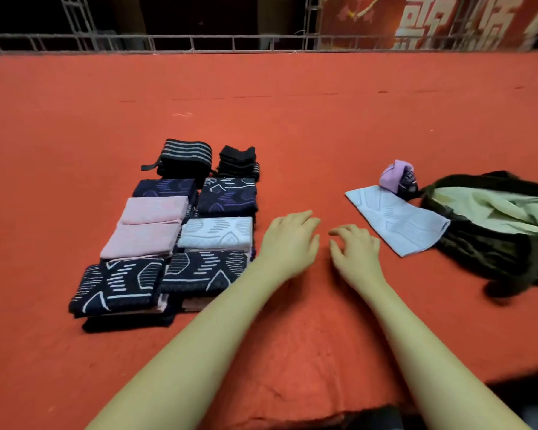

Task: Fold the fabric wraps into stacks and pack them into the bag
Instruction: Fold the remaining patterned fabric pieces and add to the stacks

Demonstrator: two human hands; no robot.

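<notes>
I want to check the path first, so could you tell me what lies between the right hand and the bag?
In the head view, the unfolded pale blue wrap lies flat between the right hand and the bag.

2 bare forearms are reaching forward from the bottom edge of the view, angling toward each other so the hands are sitting close together near the middle. The left hand is lying palm down, its fingers straight and held together, pointing up and to the right. The right hand is also palm down, its fingers spread and slightly bent, pointing up and to the left toward the left hand. A narrow gap is separating the 2 hands. Neither hand is holding anything. Both wrists are staying level with the forearms.
</notes>
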